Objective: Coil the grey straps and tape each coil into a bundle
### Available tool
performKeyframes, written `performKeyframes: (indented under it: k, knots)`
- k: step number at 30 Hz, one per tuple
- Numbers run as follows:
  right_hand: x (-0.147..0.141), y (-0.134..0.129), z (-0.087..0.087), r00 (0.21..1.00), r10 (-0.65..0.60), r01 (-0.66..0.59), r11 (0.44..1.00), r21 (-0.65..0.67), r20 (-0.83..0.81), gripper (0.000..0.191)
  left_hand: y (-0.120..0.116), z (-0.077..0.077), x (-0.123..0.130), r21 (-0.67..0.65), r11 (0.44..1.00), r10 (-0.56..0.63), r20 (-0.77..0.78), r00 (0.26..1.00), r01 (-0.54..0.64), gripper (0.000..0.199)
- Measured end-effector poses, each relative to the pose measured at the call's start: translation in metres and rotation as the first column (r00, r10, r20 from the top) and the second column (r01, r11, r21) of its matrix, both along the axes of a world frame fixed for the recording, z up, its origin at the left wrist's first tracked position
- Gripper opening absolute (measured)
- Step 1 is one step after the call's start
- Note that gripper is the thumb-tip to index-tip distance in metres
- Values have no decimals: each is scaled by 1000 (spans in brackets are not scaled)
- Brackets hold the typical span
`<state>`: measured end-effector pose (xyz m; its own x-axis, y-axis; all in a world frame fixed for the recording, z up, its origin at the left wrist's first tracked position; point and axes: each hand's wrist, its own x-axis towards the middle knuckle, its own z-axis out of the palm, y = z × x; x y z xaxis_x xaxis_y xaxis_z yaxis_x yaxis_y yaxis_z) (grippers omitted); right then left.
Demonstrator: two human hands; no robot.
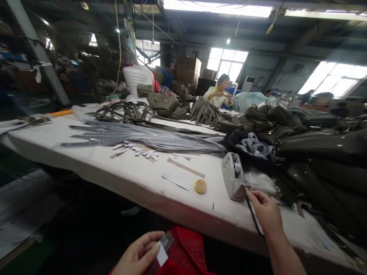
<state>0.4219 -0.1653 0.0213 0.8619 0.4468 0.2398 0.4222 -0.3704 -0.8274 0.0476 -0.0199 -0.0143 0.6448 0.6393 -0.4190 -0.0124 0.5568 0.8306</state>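
Observation:
My left hand [140,254] is closed at the table's front edge, above a red checked cloth [186,244]. Its thumb and fingers grip a grey strip in clear plastic [166,240] with a white paper piece [162,256] on it. My right hand [265,210] pinches at the front end of a white tape dispenser [229,177]. A thin black strap [254,217] hangs from those fingertips towards the table edge; what lies exactly between them is partly hidden. Left of the dispenser are a round yellow-rimmed disc [200,186], a white paper strip [176,181] and a tan strip [186,168].
Long plastic-covered grey straps [149,135] lie across the white table [114,168], with paper scraps [147,152] before them. Dark olive bags [323,141] pile up on the right, beside a black cloth with clear rolls [255,147]. A co-worker [219,93] sits beyond the table.

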Motion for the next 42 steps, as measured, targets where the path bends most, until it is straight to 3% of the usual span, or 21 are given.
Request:
performKeyframes:
  k: [2, 5, 8, 10, 13, 17, 20, 22, 30, 34, 39, 42]
  knots:
    - [-3, -8, -5, 987, 21, -30, 998, -52, -162, 38, 1, 2, 0, 9, 1000, -27, -25, 999, 27, 55]
    - [-20, -13, 3, 979, 40, -61, 993, -100, -201, 39, 2, 7, 0, 55, 996, -63, -59, 996, 66, 54]
    - [-63, -5, 20, 945, 248, -273, 957, -97, -213, 37, -3, 16, 1, 106, 994, 8, -94, 996, 2, 54]
    - [-102, 6, 28, 854, 428, -461, 886, -47, -298, 35, -7, 20, 2, 154, 986, 74, -110, 991, -56, 53]
    - [-161, 27, 27, 654, 622, -665, 744, 66, -430, 33, -11, 21, 1, 230, 968, 130, -114, 985, -101, 49]
    - [-213, 48, 18, 415, 731, -783, 590, 197, -541, 30, -13, 22, -7, 296, 948, 152, -107, 983, -115, 40]
    - [-230, 58, 11, 302, 742, -805, 535, 257, -598, 33, -13, 24, -13, 323, 938, 173, -118, 978, -127, 37]
    - [-234, 61, 6, 283, 725, -805, 535, 255, -629, 36, -12, 24, -15, 335, 932, 192, -125, 973, -140, 36]
    - [-243, 70, -22, 333, 608, -777, 610, 155, -721, 48, -10, 18, -20, 330, 931, 204, -121, 972, -154, 33]
    - [-246, 72, -34, 338, 596, -773, 617, 146, -729, 49, -11, 22, -21, 282, 944, 207, -96, 974, -173, 34]
    - [-246, 70, -39, 299, 604, -786, 595, 169, -739, 48, -9, 25, -23, 260, 941, 233, -41, 972, -215, 38]
    - [-243, 63, -34, 330, 600, -790, 598, 136, -729, 46, -4, 22, -25, 287, 920, 291, -49, 955, -266, 41]
